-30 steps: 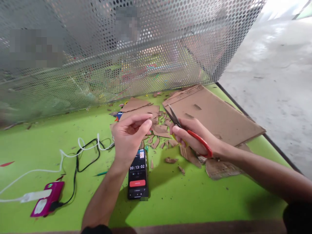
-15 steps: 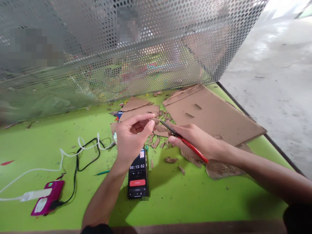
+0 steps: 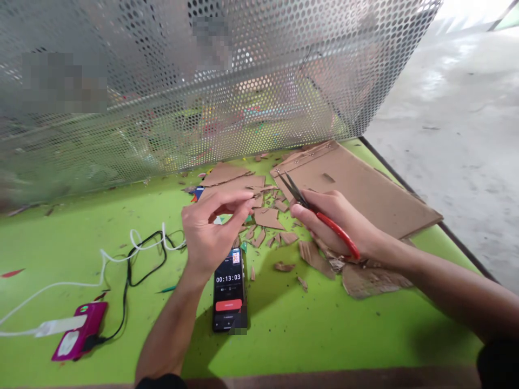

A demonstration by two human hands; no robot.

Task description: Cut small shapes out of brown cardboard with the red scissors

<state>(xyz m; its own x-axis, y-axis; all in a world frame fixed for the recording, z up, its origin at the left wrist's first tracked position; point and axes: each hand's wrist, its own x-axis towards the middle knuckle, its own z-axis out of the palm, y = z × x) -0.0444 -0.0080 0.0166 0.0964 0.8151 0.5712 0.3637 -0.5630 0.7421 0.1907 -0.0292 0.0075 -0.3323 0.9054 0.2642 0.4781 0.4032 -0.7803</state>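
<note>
Over green tabletop [image 3: 308, 335], our right hand [image 3: 344, 210] grips scissors [image 3: 330, 223], reopened, snip seemingly done; our left hand [image 3: 208, 231], grip unclear.

Some kind of craft workshop or making area; exact type not certain. Bright green desk [image 3: 324, 335], worn, specked with dark bits. Cardboard scraps [image 3: 267, 219] strewn across it, a broad cardboard sheet [image 3: 377, 200] alongside, red-handled scissors [image 3: 330, 222] in use. Perforated metal screen [image 3: 259, 113] slants along the far side; through its holes, more green surface with coloured clutter, blurred. At right, bare grey floor [image 3: 458, 146], concrete-looking, scuffed, brightly lit toward the top.
</note>
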